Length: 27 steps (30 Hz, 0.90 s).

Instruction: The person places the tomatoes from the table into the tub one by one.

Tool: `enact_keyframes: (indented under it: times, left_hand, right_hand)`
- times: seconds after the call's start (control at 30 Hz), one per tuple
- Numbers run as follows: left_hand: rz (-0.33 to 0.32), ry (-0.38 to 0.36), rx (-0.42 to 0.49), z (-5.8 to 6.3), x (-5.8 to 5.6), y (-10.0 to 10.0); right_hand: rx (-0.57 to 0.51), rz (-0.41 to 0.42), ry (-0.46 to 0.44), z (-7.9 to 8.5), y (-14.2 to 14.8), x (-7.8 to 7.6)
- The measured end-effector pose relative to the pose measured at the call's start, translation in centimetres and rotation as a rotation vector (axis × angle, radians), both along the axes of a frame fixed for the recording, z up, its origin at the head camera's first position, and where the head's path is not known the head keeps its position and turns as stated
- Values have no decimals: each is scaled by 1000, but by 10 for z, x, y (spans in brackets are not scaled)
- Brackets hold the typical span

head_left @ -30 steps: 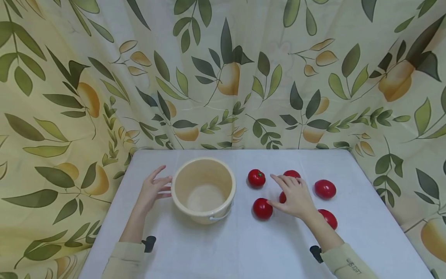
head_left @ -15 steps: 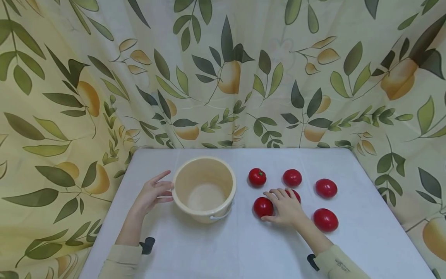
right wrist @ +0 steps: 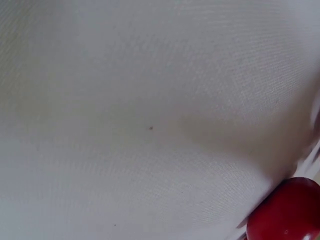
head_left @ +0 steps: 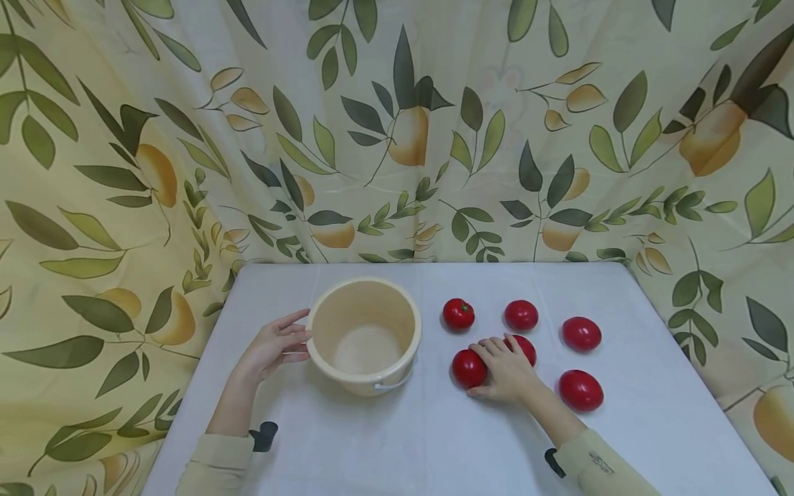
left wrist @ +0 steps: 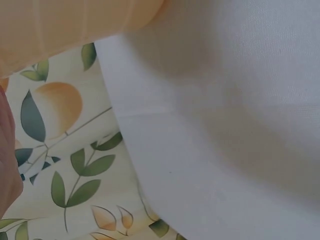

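Note:
A cream bucket (head_left: 360, 379) with a thin handle stands on the white table, and its ribbed side (left wrist: 75, 22) fills the top left of the left wrist view. My left hand (head_left: 275, 349) has its fingertips right at the bucket's left rim, fingers extended. Over on the right, my right hand (head_left: 507, 373) grips a red tomato (head_left: 466, 369), fingers over its far side and thumb at its near side. Another red tomato (head_left: 526, 348) is partly hidden behind those fingers. Part of a tomato (right wrist: 287, 212) shows in the right wrist view's lower corner.
Behind the right hand lie a tomato with a green stem (head_left: 458, 315) and another red tomato (head_left: 521, 315). Two more, a far one (head_left: 581, 334) and a near one (head_left: 580, 390), lie to its right. A leaf-and-fruit patterned curtain (head_left: 372, 138) hangs behind the table.
My right hand has come down and left from above the tomatoes and closed round the front-left one. The left hand has shifted slightly right against the bucket.

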<state>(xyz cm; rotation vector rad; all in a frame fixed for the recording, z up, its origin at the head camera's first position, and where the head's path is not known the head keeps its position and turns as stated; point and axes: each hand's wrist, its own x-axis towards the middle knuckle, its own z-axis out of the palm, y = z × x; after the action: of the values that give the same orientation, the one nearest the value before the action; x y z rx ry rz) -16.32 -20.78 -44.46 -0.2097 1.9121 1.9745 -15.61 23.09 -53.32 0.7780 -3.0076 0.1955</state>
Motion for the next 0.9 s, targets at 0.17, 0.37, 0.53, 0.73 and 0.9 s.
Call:
enact_keyframes:
  times: [0.17,0.37,0.53,0.73,0.9]
  left_hand:
    - [10,-13,-13,-1,-1,0]
    - [-6,-12,-18,-2,-2,-1]
    - [-24,-18,-4,0,-2,-1]
    - [-34,-9,11,1,-1,-1]
    - [-40,0,7,1,-1,-1]
  right_hand:
    - [-16,19,-10,-2,0,-3]
    - [-22,42,19,-4,-1,-5]
    - [-7,27,-5,3,-3,-7]
    - [37,53,69,32,-7,-17]
    - [17,66,141,64,-13,-30]
